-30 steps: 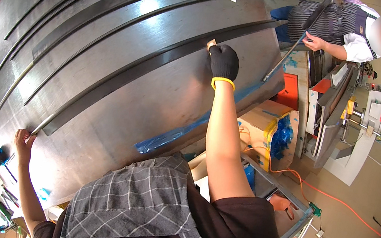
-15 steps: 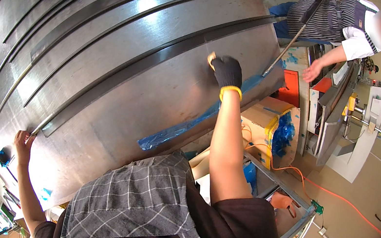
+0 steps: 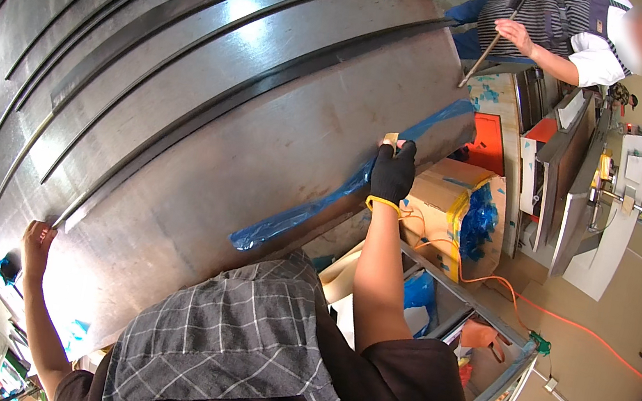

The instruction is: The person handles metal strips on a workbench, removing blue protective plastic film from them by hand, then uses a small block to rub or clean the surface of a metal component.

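Observation:
My bare left hand (image 3: 39, 235) is closed around the near end of a long, thin dark metal strip (image 3: 173, 137), which runs across the metal-topped table (image 3: 199, 182) to the far right. My right hand (image 3: 393, 174) wears a black glove with a yellow cuff. Its fingers are closed on a small tan block (image 3: 390, 139), whose exact kind I cannot make out. This hand is over the table's right edge, beside a length of crumpled blue plastic film (image 3: 307, 211).
More long dark strips (image 3: 150, 63) lie roughly parallel across the table. At the far right a co-worker's hand (image 3: 515, 35) is at a thin rod (image 3: 483, 63). A cardboard box (image 3: 442, 195), an open bin (image 3: 448, 319) and an orange cord (image 3: 575, 330) are on the right.
My right hand has moved toward me and right, to the blue film, with the tan block. The strip at my left hand now looks narrower. The co-worker's hand has risen to the rod.

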A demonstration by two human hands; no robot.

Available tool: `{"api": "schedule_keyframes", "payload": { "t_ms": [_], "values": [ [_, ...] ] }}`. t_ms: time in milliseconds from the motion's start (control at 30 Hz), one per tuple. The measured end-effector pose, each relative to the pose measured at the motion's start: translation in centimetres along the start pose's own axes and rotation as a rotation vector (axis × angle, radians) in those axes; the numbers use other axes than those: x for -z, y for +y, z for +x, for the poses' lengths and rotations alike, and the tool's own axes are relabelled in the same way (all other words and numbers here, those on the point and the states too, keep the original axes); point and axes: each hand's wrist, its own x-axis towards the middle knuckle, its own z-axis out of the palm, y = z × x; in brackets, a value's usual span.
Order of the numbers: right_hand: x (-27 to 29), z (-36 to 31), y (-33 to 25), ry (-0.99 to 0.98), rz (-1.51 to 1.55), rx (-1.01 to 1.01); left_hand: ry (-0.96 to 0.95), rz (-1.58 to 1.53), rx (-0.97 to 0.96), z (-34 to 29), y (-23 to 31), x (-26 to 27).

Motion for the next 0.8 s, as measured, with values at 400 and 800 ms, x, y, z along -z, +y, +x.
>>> {"api": "schedule_keyframes", "payload": {
  "t_ms": [400,800],
  "values": [
    [-0.1,-0.7,1.0,-0.073,-0.049,0.049,0.039,0.057,-0.011,-0.4,0.2,-0.4],
    [-1.5,-18.1,-5.5,-0.675,0.483,0.492,0.127,0.106,-0.084,-0.6,-0.5,-1.8]
  ]
}}
